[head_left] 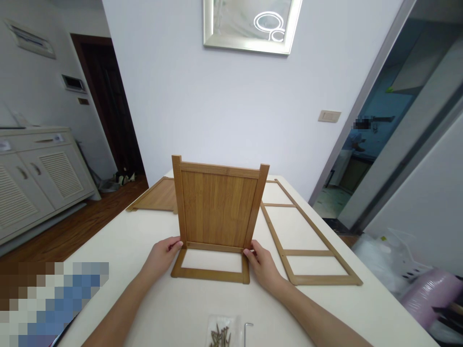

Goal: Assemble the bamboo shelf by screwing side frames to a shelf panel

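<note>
Head view: both hands pinching an upright panel

Here we are at the pale surface (173,308), and the wooden panel (219,207) stands upright near the middle. Left hand (164,253) has its lower left corner, thumb and fingers pinched together; right hand (263,262) grips the lower right corner, fingertips partly tucked behind the wood. A low frame (211,275) lies flat in front, but just how it meets the panel is hard to make out, with fingers close to both corners.

Over to the left, a second panel (159,195) lies flat, its right end hidden by the upright one. Out right, a long frame (321,279) loses its far left corner behind the same panel. Down front, the bottom edge cuts off a clear bag (234,327) of screws (220,336) and a hex key (246,332). Lower left, blocky pixels mask a patch beside the surface.
</note>
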`<state>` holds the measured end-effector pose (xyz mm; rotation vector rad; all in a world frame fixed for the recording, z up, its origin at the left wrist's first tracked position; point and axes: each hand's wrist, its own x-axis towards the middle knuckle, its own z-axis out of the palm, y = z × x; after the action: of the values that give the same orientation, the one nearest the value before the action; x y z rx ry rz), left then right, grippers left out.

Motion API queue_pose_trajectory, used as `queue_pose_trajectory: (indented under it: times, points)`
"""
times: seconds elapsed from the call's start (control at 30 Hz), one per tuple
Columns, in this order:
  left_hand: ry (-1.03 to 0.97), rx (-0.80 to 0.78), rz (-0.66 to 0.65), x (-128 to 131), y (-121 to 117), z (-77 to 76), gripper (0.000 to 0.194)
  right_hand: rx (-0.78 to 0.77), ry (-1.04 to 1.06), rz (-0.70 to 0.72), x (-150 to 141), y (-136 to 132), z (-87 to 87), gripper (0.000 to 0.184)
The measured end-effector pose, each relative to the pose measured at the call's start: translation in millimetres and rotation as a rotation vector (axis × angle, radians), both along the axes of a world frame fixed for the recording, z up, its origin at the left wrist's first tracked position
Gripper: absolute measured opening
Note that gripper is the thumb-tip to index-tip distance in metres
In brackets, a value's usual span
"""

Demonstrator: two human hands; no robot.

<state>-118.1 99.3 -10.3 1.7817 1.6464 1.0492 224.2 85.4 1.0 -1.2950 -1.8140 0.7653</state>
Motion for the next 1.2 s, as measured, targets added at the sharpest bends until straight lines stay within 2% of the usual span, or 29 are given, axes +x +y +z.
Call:
queue_pose_trajectory:
  times: [0.37, 0.67, 1.03, 1.2]
  points:
    - [0.018, 0.023, 0.007, 1, -1, -1.2, 0.038, 0.017, -0.018, -0.025, -1, -1, 0.2, 0.023]
    - [0.104, 0.076, 0.033, 11, -6, 0.9, 0.04, 0.004, 0.091, -0.084, -2, 1, 5.1, 0.026]
    - [-0.005, 0.05, 0.092, 11, 1, -6.7, 0.042, -0.021, 0.102, -0.043, -3, 8, 5.2, 0.026]
    - [-0.01, 0.059, 0.063, 8, 3, -12.1, 0.04, -0.023, 0.091, -0.036, -2, 7, 8.5, 0.027]
